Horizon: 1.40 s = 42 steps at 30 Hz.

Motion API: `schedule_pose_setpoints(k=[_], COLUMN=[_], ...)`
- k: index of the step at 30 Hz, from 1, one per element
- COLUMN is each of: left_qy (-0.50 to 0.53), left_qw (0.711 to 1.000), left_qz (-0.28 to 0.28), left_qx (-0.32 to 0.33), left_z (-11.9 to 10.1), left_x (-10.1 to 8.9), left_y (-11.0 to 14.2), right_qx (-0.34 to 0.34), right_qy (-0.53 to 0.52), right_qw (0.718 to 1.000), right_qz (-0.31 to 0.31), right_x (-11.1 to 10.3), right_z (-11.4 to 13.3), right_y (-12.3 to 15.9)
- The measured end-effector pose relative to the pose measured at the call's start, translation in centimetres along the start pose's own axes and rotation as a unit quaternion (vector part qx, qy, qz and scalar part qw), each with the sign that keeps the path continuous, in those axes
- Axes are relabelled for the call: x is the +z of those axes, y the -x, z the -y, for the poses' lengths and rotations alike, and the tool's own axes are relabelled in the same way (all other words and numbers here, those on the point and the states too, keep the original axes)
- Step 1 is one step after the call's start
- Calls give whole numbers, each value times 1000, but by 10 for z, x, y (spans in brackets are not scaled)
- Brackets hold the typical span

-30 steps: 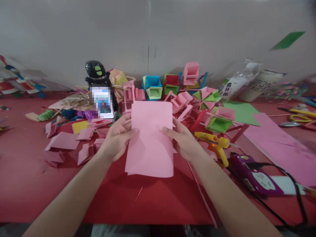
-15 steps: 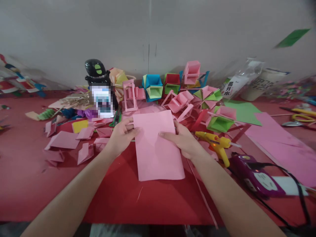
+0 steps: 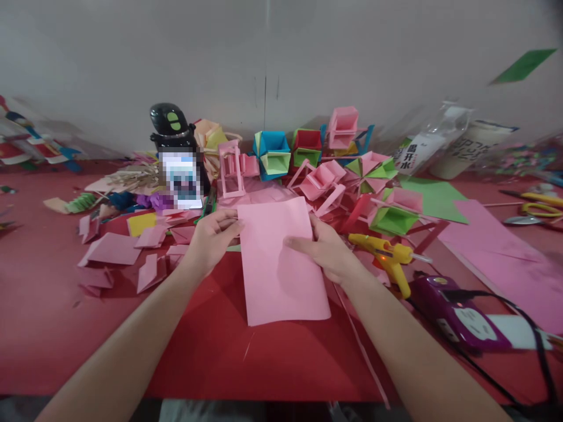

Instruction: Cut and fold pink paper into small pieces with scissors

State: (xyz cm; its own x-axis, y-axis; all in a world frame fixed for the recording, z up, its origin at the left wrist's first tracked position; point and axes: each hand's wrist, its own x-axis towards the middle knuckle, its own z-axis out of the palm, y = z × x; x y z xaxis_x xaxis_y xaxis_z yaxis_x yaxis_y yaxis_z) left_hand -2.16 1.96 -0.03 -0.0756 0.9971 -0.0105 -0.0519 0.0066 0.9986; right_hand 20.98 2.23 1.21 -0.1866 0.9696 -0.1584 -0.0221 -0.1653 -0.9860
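Note:
A pink sheet of paper is held upright-ish above the red table, its long sides running away from me. My left hand pinches its left edge near the top, thumb in front and fingers partly behind. On the other side, my right hand grips the right edge, with the thumb lying flat across the paper's face and the fingers hidden behind it. Pink folded paper pieces lie left of my left hand. Close to my right forearm rests a yellow glue gun with a small orange light.
Several folded paper models stand along the wall. A phone leans on a black figure. At right are a purple power strip with a black cable, pink sheets, yellow-handled scissors and a plastic bottle.
My left hand has shifted slightly, its thumb drawing back toward the paper's left edge. The right hand keeps its hold, and the sheet has barely moved.

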Motion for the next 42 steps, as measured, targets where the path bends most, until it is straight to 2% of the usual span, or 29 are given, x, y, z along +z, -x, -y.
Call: schedule_pose_setpoints(k=[7, 19, 42], left_qy=[5, 14, 9], left_qw=[1000, 1000, 1000], left_qz=[7, 22, 23], left_qx=[2, 5, 4], left_z=[-2, 0, 3], left_x=[0, -1, -3], left_y=[1, -1, -2], right_qx=[-2, -4, -5], right_qy=[3, 12, 10], right_qw=[1000, 1000, 1000], right_qz=[11, -5, -11], right_x=[0, 1, 0], right_z=[3, 1, -2], right_y=[2, 1, -1])
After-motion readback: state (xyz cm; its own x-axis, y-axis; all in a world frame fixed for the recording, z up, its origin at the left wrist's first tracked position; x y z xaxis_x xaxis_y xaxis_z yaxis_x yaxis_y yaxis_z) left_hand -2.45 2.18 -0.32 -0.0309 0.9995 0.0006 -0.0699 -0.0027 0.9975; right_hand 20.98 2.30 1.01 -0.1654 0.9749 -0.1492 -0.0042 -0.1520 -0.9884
